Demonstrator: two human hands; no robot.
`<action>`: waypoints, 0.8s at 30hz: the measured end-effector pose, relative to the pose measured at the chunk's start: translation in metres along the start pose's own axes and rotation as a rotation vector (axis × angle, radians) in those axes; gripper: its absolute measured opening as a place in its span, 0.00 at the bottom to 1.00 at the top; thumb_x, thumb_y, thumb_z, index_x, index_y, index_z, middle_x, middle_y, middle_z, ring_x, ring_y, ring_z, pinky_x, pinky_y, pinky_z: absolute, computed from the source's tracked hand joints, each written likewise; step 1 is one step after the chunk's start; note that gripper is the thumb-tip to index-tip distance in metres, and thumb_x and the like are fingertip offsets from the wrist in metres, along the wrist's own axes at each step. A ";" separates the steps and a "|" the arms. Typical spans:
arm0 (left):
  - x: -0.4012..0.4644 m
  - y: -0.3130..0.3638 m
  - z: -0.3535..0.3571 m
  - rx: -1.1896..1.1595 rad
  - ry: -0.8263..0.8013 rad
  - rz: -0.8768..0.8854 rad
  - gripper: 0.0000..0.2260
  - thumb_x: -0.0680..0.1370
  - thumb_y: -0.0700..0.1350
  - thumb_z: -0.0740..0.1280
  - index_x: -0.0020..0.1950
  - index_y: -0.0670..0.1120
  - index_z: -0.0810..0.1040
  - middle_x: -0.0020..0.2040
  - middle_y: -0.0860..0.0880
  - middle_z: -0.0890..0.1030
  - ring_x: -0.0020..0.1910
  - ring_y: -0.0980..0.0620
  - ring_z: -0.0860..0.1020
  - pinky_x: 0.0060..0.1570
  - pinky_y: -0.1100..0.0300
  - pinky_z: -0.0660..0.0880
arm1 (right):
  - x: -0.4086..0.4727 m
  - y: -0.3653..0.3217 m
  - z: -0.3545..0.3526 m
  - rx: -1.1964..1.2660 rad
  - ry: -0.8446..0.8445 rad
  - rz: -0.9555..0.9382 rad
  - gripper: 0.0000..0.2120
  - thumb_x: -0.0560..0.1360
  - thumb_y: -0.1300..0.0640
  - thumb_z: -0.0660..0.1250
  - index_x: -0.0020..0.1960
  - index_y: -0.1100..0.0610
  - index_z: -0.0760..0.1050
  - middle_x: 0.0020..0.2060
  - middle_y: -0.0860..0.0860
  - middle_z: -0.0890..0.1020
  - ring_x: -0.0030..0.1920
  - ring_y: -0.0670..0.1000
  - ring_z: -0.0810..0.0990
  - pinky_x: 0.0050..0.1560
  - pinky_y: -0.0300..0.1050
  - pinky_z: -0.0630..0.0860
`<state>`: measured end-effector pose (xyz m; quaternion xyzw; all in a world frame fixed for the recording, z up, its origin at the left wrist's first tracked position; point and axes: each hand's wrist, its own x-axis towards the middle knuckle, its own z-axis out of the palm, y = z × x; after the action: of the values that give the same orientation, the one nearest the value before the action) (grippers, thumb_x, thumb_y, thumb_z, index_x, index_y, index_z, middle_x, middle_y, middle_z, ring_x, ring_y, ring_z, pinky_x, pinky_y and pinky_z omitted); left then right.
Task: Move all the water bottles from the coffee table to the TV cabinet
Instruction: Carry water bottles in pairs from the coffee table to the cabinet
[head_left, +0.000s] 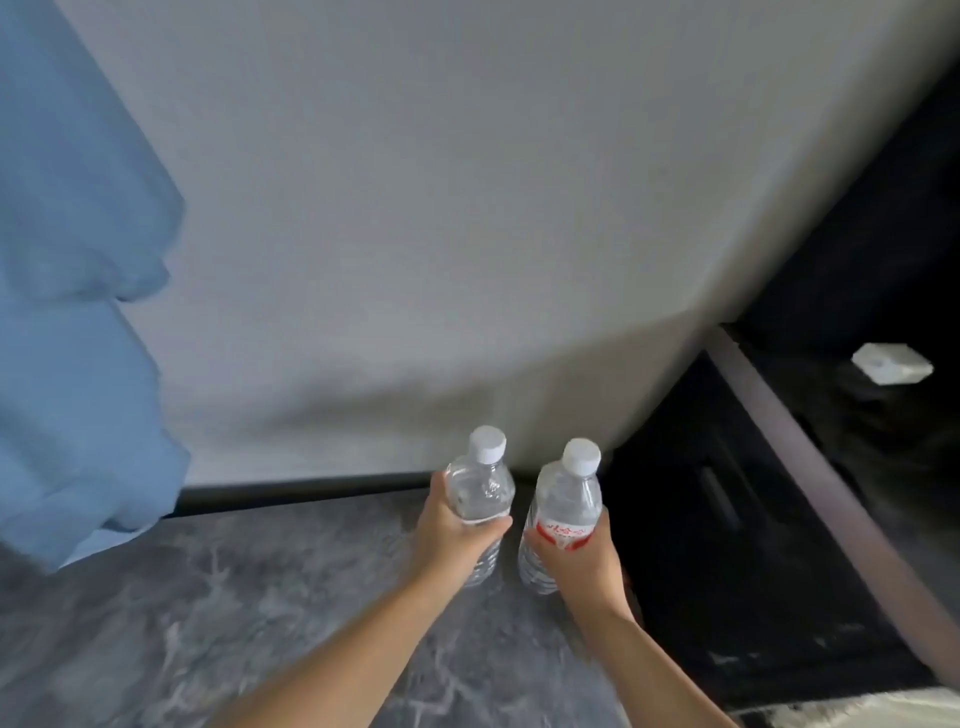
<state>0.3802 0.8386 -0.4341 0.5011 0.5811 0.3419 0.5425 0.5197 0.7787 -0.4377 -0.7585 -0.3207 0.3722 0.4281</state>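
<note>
Two clear water bottles in play, both lower centre of the frame, both upright, caps up.

Left bottle (480, 496): left hand (451, 525) wraps it mid-body, fingers curled round the far side, thumb across the front. No label visible on it. White cap (487, 443) clear above the grip.

Right bottle (563, 512): right hand (576, 558) holds it at the red-and-white label band, fingers clamped round the lower half, neck and white cap (582, 456) free above.

The bottles sit close side by side with a narrow gap, not touching as far as I can tell. Below them is a dark marbled surface (234, 597) running to a black strip at the foot of a grey wall (415, 208). Can't tell whether the bottle bases rest on it or hang above it; the hands hide the bottoms.

Handling call: thin PET, look full or nearly so, so moderate weight and reasonably stiff while capped. The ribbed lower body gives decent purchase; smooth upper shoulder is slicker. Mid-body or label band is the right hold, as now. Squeeze hard and the wall will dent, not break.

Blue curtain (78, 260) on the left edge; dark cabinet or shelf area (753, 519) at right with a small white object (891, 364) on it.
</note>
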 end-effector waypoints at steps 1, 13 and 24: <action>0.014 -0.008 0.008 -0.005 -0.002 0.017 0.24 0.65 0.43 0.78 0.54 0.54 0.71 0.50 0.52 0.81 0.50 0.52 0.80 0.49 0.58 0.73 | 0.016 0.008 0.005 0.003 0.012 -0.015 0.28 0.68 0.54 0.76 0.63 0.44 0.68 0.49 0.44 0.83 0.50 0.46 0.82 0.51 0.46 0.78; 0.109 -0.058 0.072 -0.095 -0.024 0.166 0.26 0.65 0.39 0.78 0.55 0.54 0.68 0.47 0.55 0.80 0.46 0.56 0.79 0.45 0.64 0.74 | 0.128 0.075 0.034 0.183 0.133 -0.254 0.30 0.66 0.64 0.79 0.59 0.42 0.70 0.53 0.42 0.81 0.56 0.46 0.81 0.57 0.44 0.75; 0.116 -0.059 0.094 -0.074 -0.085 0.200 0.27 0.65 0.41 0.78 0.58 0.51 0.68 0.49 0.55 0.79 0.48 0.60 0.79 0.42 0.70 0.73 | 0.147 0.082 0.021 0.178 0.074 -0.259 0.30 0.67 0.58 0.79 0.64 0.51 0.70 0.57 0.49 0.82 0.58 0.49 0.82 0.62 0.55 0.77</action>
<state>0.4700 0.9199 -0.5394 0.5504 0.4917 0.3941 0.5477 0.5921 0.8712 -0.5604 -0.6829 -0.3656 0.3128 0.5496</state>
